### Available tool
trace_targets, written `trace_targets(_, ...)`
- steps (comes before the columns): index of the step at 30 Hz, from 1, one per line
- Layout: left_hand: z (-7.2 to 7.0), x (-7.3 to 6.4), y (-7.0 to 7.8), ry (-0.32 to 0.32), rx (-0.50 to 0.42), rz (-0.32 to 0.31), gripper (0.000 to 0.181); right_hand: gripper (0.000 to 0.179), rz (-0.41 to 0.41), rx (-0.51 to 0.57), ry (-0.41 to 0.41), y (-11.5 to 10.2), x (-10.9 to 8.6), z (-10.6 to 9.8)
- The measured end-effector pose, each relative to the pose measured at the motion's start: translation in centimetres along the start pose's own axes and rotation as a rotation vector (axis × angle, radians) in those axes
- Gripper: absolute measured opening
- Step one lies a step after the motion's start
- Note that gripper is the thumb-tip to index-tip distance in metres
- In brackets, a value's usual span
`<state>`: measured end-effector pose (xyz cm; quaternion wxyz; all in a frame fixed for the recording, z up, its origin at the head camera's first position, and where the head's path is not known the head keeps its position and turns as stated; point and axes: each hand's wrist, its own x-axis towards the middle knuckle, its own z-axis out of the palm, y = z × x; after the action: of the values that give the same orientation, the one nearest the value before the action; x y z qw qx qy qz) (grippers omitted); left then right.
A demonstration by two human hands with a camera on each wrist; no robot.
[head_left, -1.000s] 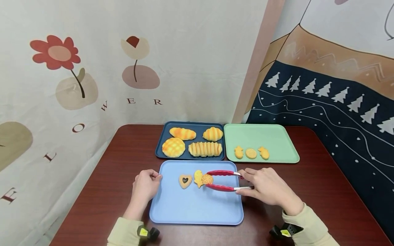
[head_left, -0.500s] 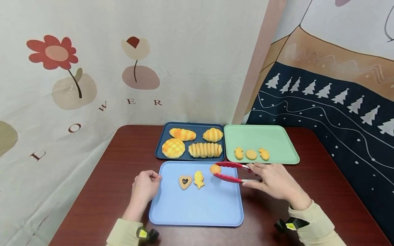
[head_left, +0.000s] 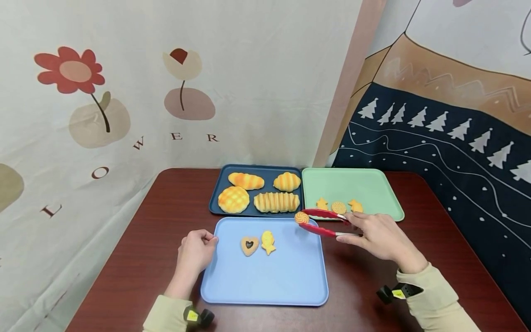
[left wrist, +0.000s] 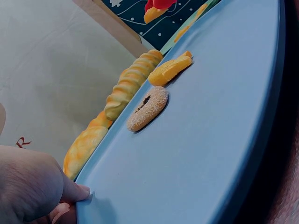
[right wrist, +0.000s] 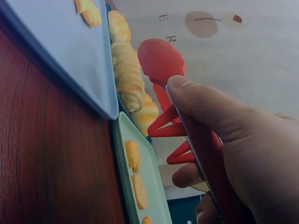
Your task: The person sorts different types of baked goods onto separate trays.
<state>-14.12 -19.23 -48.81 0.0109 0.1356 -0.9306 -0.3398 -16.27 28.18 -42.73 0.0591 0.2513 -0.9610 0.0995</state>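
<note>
In the head view, my left hand (head_left: 197, 251) pinches the left rim of the light blue tray (head_left: 265, 282), thumb on top in the left wrist view. My right hand (head_left: 383, 240) grips red-tipped metal tongs (head_left: 318, 229). Between the tong tips is a round swirl cookie (head_left: 301, 217), lifted over the tray's far right corner; in the right wrist view the tips hide it. A heart-shaped cookie (head_left: 250, 246) with a dark centre and a yellow fish-shaped cookie (head_left: 268, 243) lie on the blue tray.
Behind, a dark blue tray (head_left: 267, 174) bears several breads. A green tray (head_left: 344, 182) beside it holds a round cookie (head_left: 338, 207) and two shaped cookies near its front edge, partly behind the tongs. All stand on a brown table (head_left: 153, 221) against fabric-covered walls.
The tongs have lifted the swirl cookie from beside the fish-shaped one and carried it right and away from me, toward the green tray. My left hand has stayed on the rim.
</note>
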Motion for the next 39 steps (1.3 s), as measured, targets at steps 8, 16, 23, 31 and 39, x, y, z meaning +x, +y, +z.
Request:
trace_targets(8,0.0,0.0,0.0,0.002,0.001,0.002,0.017,0.078,0.007,-0.001,0.009,1.3,0.2,-0.3)
trace_targets(16,0.0,0.0,0.0,0.006,-0.003,0.0,0.017,0.079,0.051,0.006,0.008,3.0,1.0,-0.5)
trace_targets(23,-0.1,-0.1,0.1,-0.002,-0.013,-0.006,0.016,0.081,0.096,0.005,-0.014,4.2,1.7,-1.0)
trace_targets(31,-0.1,-0.2,0.1,0.003,-0.011,-0.003,0.016,0.081,0.098,-0.024,-0.025,5.7,2.6,-1.0)
trace_targets(39,0.0,-0.2,0.1,0.007,-0.005,0.004,0.016,0.081,0.104,-0.029,-0.063,7.1,3.7,-0.8)
